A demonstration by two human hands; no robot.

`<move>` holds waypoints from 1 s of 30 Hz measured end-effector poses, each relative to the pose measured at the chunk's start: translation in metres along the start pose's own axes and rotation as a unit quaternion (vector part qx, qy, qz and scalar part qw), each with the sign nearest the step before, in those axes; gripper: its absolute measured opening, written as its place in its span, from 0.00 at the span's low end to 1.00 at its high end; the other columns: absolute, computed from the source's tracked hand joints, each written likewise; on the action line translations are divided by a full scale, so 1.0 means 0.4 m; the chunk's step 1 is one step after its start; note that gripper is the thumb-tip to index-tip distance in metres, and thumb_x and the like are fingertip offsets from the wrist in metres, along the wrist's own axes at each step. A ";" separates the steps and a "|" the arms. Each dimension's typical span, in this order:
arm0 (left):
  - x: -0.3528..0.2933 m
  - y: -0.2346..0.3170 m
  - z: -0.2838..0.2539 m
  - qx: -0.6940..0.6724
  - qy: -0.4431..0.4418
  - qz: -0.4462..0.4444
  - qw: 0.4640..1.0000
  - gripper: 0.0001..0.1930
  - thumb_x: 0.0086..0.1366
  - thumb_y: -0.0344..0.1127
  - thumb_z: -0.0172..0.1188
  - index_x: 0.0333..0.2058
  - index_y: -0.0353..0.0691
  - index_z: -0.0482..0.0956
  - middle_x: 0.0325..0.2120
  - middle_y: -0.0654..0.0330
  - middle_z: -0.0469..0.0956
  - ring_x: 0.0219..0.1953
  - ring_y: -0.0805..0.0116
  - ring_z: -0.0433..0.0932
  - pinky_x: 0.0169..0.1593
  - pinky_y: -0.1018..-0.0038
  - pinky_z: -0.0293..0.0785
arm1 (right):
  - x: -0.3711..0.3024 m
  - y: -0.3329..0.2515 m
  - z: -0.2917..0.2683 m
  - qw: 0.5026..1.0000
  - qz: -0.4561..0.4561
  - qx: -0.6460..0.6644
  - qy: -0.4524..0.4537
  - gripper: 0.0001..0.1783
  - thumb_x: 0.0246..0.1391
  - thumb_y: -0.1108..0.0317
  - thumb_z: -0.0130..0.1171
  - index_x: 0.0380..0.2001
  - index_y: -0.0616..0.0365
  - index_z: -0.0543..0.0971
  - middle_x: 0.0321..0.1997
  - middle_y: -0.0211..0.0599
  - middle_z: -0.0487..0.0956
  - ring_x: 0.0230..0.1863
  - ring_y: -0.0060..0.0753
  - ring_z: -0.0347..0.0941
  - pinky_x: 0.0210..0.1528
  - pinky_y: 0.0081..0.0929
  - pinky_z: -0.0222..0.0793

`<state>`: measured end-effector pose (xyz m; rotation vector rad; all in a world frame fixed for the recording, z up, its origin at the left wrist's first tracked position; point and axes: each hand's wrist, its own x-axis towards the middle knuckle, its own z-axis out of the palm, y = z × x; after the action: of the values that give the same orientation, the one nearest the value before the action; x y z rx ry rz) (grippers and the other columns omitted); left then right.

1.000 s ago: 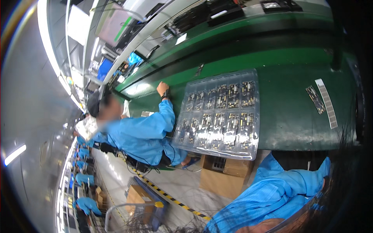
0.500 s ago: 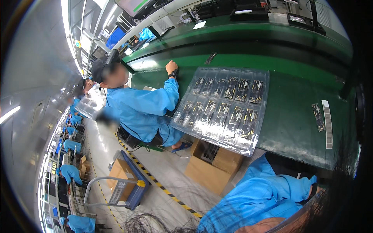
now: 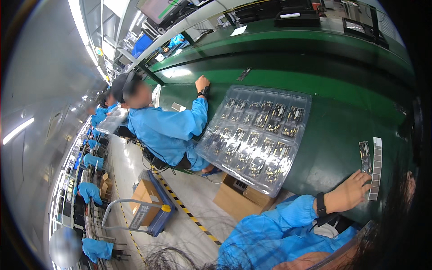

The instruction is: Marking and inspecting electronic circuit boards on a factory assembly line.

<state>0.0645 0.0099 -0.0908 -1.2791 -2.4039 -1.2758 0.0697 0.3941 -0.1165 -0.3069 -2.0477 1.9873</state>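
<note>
My left hand (image 3: 350,191), with a black band at the wrist, reaches over the front right of the green bench. Its fingers are apart, with the tips at the near end of a narrow dark circuit board (image 3: 364,155). Beside that board lies a pale strip of grey square labels (image 3: 377,157), close to the same fingertips. Only a dim sliver of my right hand (image 3: 410,183) shows at the right rim, its fingers unclear. To the left, a clear plastic tray (image 3: 304,130) holds several circuit boards in rows of pockets, its near edge overhanging the bench.
A co-worker in a blue smock (image 3: 164,126) sits left of the tray, one arm on the bench (image 3: 330,121). Another small board (image 3: 244,74) lies behind the tray. Below stand an open cardboard box (image 3: 234,200) and a trolley (image 3: 157,220). Black trays (image 3: 297,20) occupy the back.
My left hand has risen from near my lap to the single board and label strip. A bit of my right hand now shows at the right. The view has shifted slightly.
</note>
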 end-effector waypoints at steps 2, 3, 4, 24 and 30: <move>-0.004 -0.017 0.022 0.044 -0.009 -0.039 0.998 0.35 0.56 0.33 0.71 0.63 0.34 0.69 0.64 0.45 0.65 0.69 0.47 0.62 0.74 0.46 0.53 | 0.012 -0.116 0.130 0.996 0.030 0.002 -0.088 0.13 0.72 0.58 0.55 0.49 0.55 0.77 0.43 0.27 0.74 0.39 0.18 0.69 0.44 0.20 0.65; 0.001 -0.014 0.021 0.028 -0.014 -0.033 0.999 0.35 0.56 0.33 0.71 0.63 0.34 0.69 0.64 0.45 0.65 0.69 0.47 0.62 0.74 0.46 0.53 | 0.033 -0.137 0.153 0.994 0.031 -0.006 -0.109 0.12 0.72 0.59 0.55 0.46 0.55 0.78 0.42 0.26 0.74 0.37 0.17 0.69 0.41 0.19 0.65; 0.011 -0.005 0.017 0.048 -0.037 -0.041 0.997 0.35 0.56 0.34 0.71 0.62 0.34 0.69 0.64 0.46 0.65 0.69 0.48 0.62 0.74 0.45 0.53 | 0.044 -0.145 0.167 0.992 0.034 -0.016 -0.123 0.11 0.71 0.59 0.56 0.44 0.55 0.78 0.41 0.26 0.75 0.35 0.16 0.69 0.38 0.17 0.65; 0.098 -0.023 -0.031 0.135 -0.072 -0.214 0.965 0.37 0.62 0.43 0.70 0.67 0.40 0.67 0.66 0.44 0.63 0.65 0.44 0.65 0.67 0.45 0.57 | 0.075 -0.117 0.480 0.981 0.138 0.050 -0.123 0.13 0.67 0.65 0.64 0.45 0.67 0.81 0.36 0.38 0.85 0.36 0.23 0.82 0.42 0.22 0.80; 0.101 -0.030 -0.022 0.161 -0.080 -0.231 0.956 0.38 0.62 0.45 0.70 0.68 0.42 0.66 0.66 0.45 0.64 0.66 0.46 0.65 0.67 0.43 0.56 | 0.072 -0.114 0.511 0.977 0.161 0.057 -0.125 0.13 0.67 0.67 0.63 0.46 0.68 0.80 0.38 0.38 0.85 0.37 0.23 0.82 0.42 0.23 0.79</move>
<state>0.0281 0.0252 -0.0739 -0.7829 -2.9900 -0.8269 -0.0245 0.2099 -0.0740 -0.4048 -2.1303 2.4391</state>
